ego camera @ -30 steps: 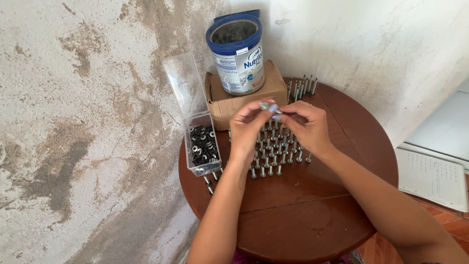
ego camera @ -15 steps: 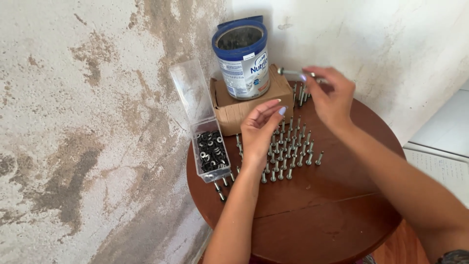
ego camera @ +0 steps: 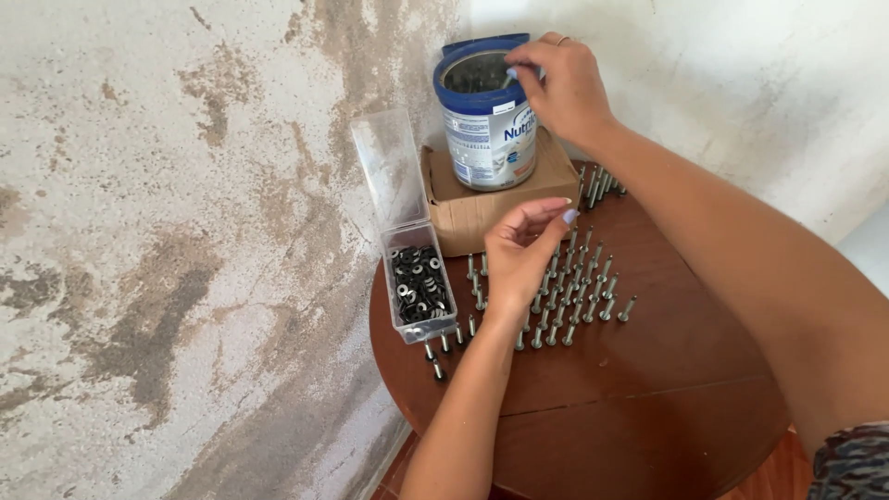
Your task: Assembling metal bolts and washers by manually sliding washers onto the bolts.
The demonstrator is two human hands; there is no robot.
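Pale lilac nail polish on both hands, a ring on the right hand (ego camera: pixel 567 88), perhaps a patterned sleeve (ego camera: pixel 850 463).

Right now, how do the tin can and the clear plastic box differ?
The tin can is round, opaque, blue and silver; the clear plastic box is narrow, rectangular and see-through. The tin can stands on a cardboard box; the plastic box rests on the round table. The right hand is at the tin can's rim; the left hand hovers beside the plastic box, over upright bolts. Both are open on top.
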